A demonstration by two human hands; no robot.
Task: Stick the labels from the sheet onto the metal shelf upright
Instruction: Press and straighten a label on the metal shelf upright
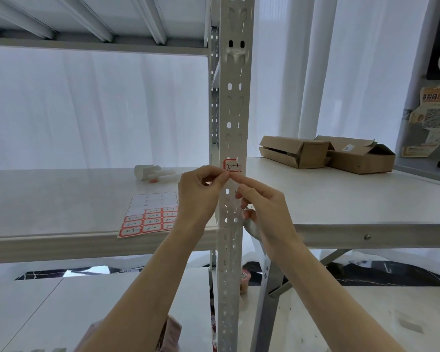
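One label (233, 165) already stuck on upright (235, 110), red-bordered, handwritten, at approx. shelf-board height, facing out for reading. Both hands meeting just below it in front of upright: left hand (201, 191) w/ thumb and forefinger pinched narrow, right hand (261, 201) w/ forefinger extended to same spot. Probably holding next label by its edges to keep adhesive clear; label itself not discernible. Label sheet (150, 217) flat on shelf (61, 199) near front edge, within easy reach; top rows peeled, lower rows remaining.

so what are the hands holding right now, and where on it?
Cannot be told. Left hand and right hand meet fingertip to fingertip against the upright, just below the stuck label; whatever they pinch is hidden.
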